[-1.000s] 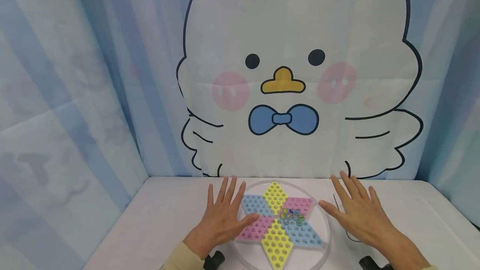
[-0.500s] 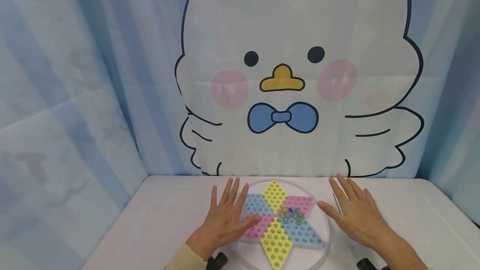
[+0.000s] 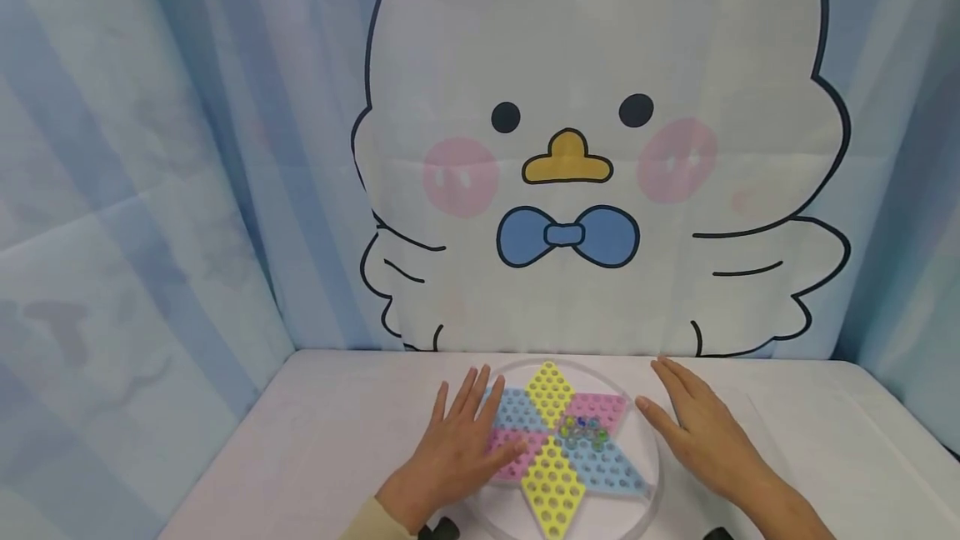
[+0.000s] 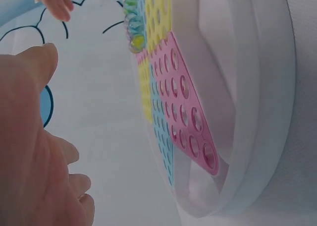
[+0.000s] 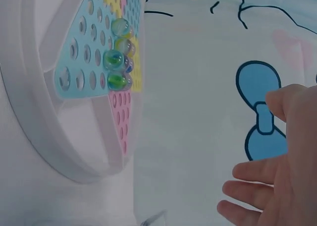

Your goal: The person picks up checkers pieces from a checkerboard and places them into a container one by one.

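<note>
Left hand point(image 3: 457, 446) and right hand point(image 3: 707, 433) edged inward, board's point(image 3: 553, 482) 9 and 3 o'clock; fingers point(image 3: 491, 404) extended, empty, marbles point(image 3: 583, 432) ungripped.

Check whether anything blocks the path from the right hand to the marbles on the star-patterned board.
Nothing visible blocks it: the right hand hovers higher than the round board's rim, and the marbles lie exposed on top.

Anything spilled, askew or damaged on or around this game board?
Nothing plainly wrong: no damage shows on the game board. The only mild oddity is the marbles, bunched where a pink section and a blue section meet, so one side looks crowded. The left hand hides part of the board.
</note>
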### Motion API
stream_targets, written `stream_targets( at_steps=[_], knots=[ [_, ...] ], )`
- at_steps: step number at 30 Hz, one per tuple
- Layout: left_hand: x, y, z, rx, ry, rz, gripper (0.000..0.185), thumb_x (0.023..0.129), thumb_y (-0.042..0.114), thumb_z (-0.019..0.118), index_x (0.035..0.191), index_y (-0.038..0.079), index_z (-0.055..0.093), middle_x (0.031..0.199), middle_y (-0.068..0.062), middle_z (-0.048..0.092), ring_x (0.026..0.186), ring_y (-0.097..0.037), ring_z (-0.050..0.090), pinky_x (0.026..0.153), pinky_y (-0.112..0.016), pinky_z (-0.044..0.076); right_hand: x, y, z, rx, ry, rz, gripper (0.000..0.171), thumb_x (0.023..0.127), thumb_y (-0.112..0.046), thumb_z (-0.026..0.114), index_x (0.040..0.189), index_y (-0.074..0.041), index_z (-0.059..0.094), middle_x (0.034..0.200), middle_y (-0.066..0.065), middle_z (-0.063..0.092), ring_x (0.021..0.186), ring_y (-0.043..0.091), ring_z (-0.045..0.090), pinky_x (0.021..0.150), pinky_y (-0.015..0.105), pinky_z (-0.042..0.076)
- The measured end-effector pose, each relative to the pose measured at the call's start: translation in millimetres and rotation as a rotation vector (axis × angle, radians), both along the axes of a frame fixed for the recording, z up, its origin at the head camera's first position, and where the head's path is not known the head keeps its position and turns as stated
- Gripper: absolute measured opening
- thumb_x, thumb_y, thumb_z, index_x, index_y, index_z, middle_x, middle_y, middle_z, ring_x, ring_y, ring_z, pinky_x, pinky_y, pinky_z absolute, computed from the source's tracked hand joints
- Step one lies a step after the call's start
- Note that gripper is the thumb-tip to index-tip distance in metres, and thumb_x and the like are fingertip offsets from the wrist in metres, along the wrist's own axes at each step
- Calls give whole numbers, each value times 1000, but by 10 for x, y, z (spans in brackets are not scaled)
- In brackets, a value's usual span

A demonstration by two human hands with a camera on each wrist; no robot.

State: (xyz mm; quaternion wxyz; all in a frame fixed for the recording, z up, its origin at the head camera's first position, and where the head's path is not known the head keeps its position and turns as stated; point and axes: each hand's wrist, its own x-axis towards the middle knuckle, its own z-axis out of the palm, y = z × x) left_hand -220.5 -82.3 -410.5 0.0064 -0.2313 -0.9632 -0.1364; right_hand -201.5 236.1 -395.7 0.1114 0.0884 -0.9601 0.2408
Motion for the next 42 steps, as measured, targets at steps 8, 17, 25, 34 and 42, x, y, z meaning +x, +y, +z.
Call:
stream_targets(
  at_steps=[8,17,25,34,42],
  knots=[
    [1,18,-73,28,-15,0,86,96,63,47,160,15,15,168,-10,5,156,-30,7,122,-60,7,-10,-112,-62,-120,-7,37,67,103,-48,46,147,1,39,153,26,38,140,49,34,109,68,30],
    [17,42,-222,33,-69,12,88,94,64,48,159,13,18,168,-12,8,155,-32,9,121,-61,7,-53,-258,-178,-206,100,50,36,99,-16,58,132,-1,56,137,19,57,131,42,51,104,60,42],
    [60,88,-329,49,-172,41,89,92,66,50,158,11,24,167,-13,11,154,-35,11,120,-63,7,-78,-360,-254,-228,107,4,26,94,-5,62,120,-3,65,121,10,67,108,30,67,90,44,56],
    [97,121,-420,-3,-231,62,94,89,73,47,158,13,26,167,-10,14,155,-33,10,120,-64,4,-145,-433,-376,-299,85,-13,20,94,-2,62,113,-5,66,112,6,70,102,19,67,87,33,57],
    [111,124,-426,-2,-269,32,97,89,76,44,159,13,21,168,-9,10,156,-29,7,119,-65,0,-159,-471,-438,-339,38,-65,20,93,-1,62,112,-6,67,109,7,70,104,20,67,89,33,56]
  ],
)
